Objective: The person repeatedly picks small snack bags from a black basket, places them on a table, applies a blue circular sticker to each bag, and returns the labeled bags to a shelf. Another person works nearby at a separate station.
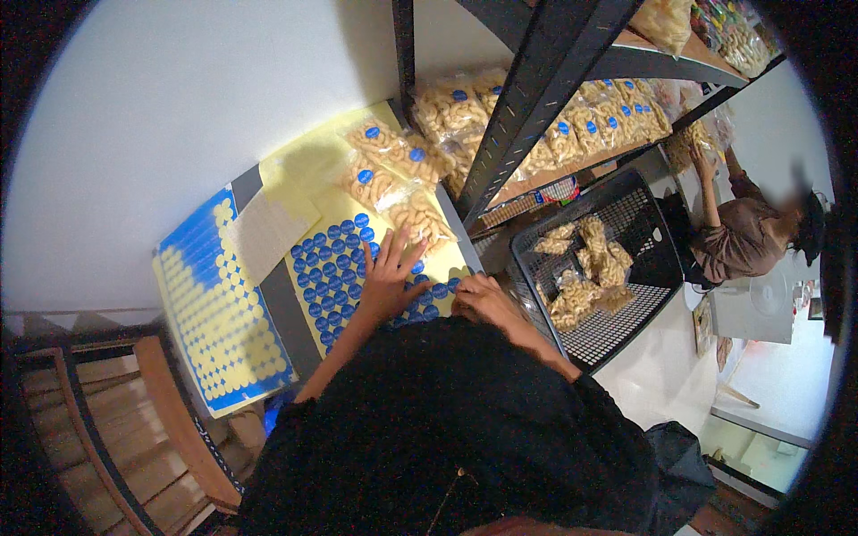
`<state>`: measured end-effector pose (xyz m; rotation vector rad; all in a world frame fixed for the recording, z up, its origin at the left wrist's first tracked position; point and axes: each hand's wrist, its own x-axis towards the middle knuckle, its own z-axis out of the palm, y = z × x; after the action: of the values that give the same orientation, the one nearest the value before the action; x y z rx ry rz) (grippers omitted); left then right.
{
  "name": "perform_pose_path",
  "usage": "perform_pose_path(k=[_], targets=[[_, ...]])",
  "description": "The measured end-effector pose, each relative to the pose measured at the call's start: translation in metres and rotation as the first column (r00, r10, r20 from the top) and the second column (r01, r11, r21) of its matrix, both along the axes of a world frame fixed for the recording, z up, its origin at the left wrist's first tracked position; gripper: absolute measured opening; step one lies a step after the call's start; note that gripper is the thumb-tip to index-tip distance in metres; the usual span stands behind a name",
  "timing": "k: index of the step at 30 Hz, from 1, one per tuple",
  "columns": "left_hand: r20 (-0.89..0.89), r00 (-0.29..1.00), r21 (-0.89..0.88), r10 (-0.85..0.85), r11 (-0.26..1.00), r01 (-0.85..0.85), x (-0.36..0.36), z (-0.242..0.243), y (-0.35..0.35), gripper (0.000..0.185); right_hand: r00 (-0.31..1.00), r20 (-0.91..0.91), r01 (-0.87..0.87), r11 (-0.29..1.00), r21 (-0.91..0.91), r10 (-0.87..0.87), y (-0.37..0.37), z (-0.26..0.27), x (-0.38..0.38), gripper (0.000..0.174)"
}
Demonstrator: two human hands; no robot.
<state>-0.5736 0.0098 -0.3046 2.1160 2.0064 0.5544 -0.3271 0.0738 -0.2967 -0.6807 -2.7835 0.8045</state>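
My left hand [390,280] lies spread over a sheet of round blue stickers [332,268]. Its fingertips reach the lower edge of a clear bag of curled snacks [422,218], which has no sticker in sight. At the right edge of the sheet, my right hand [488,301] has its fingers bent in near a blue sticker [456,284]; whether it pinches one is hidden. Beyond the left hand lie several more snack bags, among them a near one [367,182] and a far one [373,137], each bearing a blue sticker.
A black plastic basket [623,335] with unlabelled snack bags [576,301] stands at my right. Past a black metal post [516,114], stickered bags [590,124] fill a shelf. Left is a mostly peeled sticker sheet [228,321]. A person [744,234] handles a bag at far right.
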Motion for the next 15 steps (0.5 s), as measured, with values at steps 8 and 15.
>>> perform_pose_path(k=[8,15], targets=[[0.155,0.988,-0.004,-0.007,1.0,0.008,-0.002,0.003,-0.001,0.071,0.894,-0.203,0.333,0.897,-0.291,-0.398,0.019,0.041,0.034,0.017],[0.15,0.988,-0.004,0.036,0.999,-0.036,-0.011,0.006,0.003,0.04,0.796,-0.312,0.413,0.842,-0.347,-0.519,0.038,0.052,0.021,0.01]])
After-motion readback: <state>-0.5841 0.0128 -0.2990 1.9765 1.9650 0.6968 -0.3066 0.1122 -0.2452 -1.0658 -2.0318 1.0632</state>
